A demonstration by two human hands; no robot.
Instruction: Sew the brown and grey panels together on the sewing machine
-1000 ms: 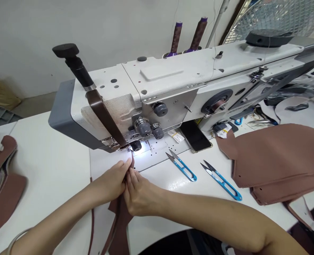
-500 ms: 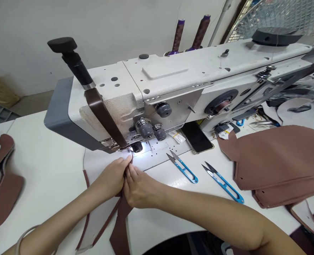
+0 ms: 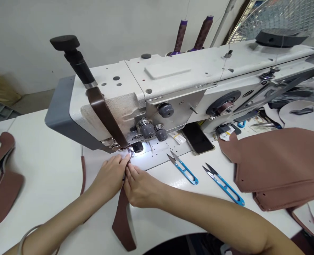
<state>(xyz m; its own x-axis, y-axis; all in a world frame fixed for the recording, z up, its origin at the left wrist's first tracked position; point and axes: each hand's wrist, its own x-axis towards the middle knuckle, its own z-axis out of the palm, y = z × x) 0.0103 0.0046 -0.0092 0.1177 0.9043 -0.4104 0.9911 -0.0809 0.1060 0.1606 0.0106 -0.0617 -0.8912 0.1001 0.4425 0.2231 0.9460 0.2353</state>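
Note:
My left hand (image 3: 113,174) is closed at the edge of a brown leather piece (image 3: 123,219), its fingertips just in front of the lit needle area of a white sewing machine (image 3: 106,92). Pressed up beside it, my right hand (image 3: 141,187) pinches the same piece, whose tapered end hangs down toward me over the white table. A brown-edged strip (image 3: 83,173) with a pale face curves out left of my left forearm and is partly hidden by it. The hands cover the spot where the leather meets the presser foot.
Two blue thread snips (image 3: 183,168) lie right of my hands, near a black phone (image 3: 198,138). Brown leather panels (image 3: 281,163) are stacked at right, more cut pieces (image 3: 3,191) at left. Two thread cones (image 3: 180,37) stand behind the machine.
The pale-faced, brown-edged piece has swung left and forward, mostly behind my left forearm. My left hand has shifted slightly left with the leather; my right hand stays nearly in place.

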